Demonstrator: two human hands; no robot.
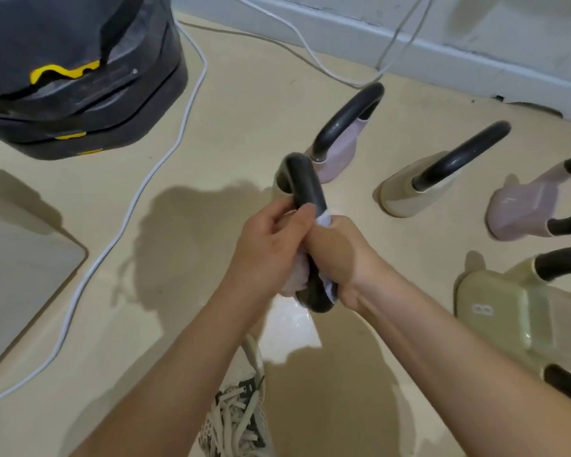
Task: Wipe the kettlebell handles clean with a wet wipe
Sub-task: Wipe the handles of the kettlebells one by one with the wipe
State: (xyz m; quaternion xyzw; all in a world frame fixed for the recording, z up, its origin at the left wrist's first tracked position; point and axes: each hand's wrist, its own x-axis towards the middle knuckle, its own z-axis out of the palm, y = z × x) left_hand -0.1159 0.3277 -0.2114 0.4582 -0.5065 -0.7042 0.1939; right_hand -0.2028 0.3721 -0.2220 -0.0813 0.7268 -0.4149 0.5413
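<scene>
Right grip [338, 258] is clamped around the black handle [305, 183] with the wipe [323, 221] bunched inside the fist, so rubbing covers the bar all round. Left grip [271, 245] pinches the same handle, apparently to steady the raised kettlebell [279, 181] above the floor [211, 127]. Others stand near, to the right.

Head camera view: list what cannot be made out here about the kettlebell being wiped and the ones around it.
- Wet wipe: mostly buried in the right hand; only white edges show.
- Held kettlebell's handle: its middle is covered by the left hand and right hand; its body is mostly hidden.
- Green kettlebell and purple kettlebell: cut off by the right edge.
- Handle cleanliness: too blurred to judge.
</scene>
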